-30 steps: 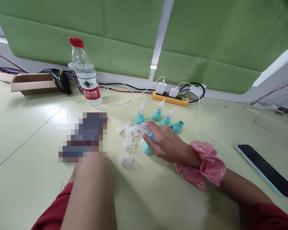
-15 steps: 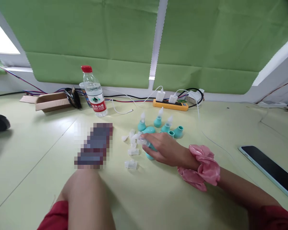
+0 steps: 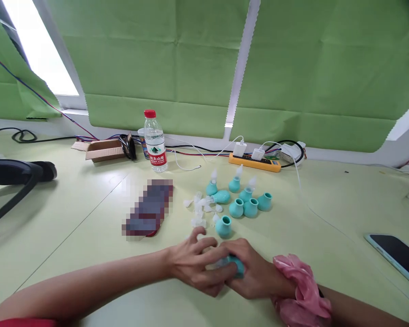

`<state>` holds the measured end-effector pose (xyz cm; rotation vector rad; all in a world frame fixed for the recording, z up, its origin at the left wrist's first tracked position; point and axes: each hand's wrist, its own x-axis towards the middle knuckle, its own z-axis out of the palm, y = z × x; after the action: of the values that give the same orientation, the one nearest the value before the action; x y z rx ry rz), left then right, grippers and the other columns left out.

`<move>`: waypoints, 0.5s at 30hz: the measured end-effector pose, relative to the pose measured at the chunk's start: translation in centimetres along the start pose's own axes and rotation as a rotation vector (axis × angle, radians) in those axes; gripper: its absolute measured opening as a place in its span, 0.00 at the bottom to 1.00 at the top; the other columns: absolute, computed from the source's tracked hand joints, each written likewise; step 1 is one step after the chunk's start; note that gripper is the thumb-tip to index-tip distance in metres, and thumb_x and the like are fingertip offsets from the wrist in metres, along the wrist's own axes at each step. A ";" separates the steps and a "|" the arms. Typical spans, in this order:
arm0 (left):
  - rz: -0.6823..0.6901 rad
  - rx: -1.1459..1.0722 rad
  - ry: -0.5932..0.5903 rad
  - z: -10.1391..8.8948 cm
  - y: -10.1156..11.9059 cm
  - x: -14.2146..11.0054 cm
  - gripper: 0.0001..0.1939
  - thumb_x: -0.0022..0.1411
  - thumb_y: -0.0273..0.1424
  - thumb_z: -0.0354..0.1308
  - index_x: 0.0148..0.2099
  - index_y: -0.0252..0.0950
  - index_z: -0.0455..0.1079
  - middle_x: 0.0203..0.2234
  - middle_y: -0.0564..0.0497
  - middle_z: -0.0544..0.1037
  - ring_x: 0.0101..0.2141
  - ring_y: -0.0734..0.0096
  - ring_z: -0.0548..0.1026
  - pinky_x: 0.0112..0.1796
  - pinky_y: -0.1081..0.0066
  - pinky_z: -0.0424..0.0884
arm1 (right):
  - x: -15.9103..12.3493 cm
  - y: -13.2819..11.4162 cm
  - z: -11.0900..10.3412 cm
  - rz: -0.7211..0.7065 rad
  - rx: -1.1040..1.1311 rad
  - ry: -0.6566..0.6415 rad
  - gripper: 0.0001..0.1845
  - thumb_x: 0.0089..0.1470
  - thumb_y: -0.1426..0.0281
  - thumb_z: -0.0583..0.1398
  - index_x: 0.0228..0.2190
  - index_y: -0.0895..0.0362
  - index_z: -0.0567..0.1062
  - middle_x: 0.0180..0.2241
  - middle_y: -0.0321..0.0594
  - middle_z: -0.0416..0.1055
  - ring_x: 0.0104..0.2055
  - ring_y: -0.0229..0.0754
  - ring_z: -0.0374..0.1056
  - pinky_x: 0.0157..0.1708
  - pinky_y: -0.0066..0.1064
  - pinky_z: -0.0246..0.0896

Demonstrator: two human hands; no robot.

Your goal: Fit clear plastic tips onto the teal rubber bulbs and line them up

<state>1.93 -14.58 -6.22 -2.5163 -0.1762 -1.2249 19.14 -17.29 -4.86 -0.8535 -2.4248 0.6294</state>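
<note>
My right hand (image 3: 250, 268) is closed around a teal rubber squeeze bulb (image 3: 237, 267), low over the near part of the table. My left hand (image 3: 201, 261) meets it from the left, fingers bent over the bulb's mouth and gripping a small clear plastic piece (image 3: 221, 263); the fingers partly hide it. Just beyond stands an open teal bulb (image 3: 224, 226). Loose clear plastic parts (image 3: 199, 210) lie in a pile to its left. Farther back are more open bulbs (image 3: 251, 207), several bulbs with translucent tips (image 3: 235, 182) and one lying on its side (image 3: 221, 196).
A blurred-out phone (image 3: 148, 209) lies left of the parts. Behind stand a water bottle (image 3: 157, 147), a cup (image 3: 143, 144) and an open cardboard box (image 3: 105, 151). A yellow power strip (image 3: 254, 162) with chargers sits by the wall; another phone (image 3: 397, 259) lies at right.
My right hand has drawn back from the pile toward me with a bulb. My left arm has swung from beside the phone to meet it. The view has shifted left.
</note>
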 end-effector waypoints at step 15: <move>-0.225 -0.368 -0.140 0.3 0.5 -0.2 0.05 0.58 0.27 0.43 0.30 0.35 0.55 0.17 0.54 0.62 0.18 0.78 0.59 0.19 0.77 0.57 | 0.4 0.8 1.6 0.006 -0.004 0.053 0.05 0.40 0.72 0.50 0.17 0.56 0.57 0.15 0.32 0.58 0.17 0.33 0.53 0.18 0.25 0.49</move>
<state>2.16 -14.90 -6.69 -2.9715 -0.2989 -1.2608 18.30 -16.90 -6.40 -0.8683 -2.3778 0.5970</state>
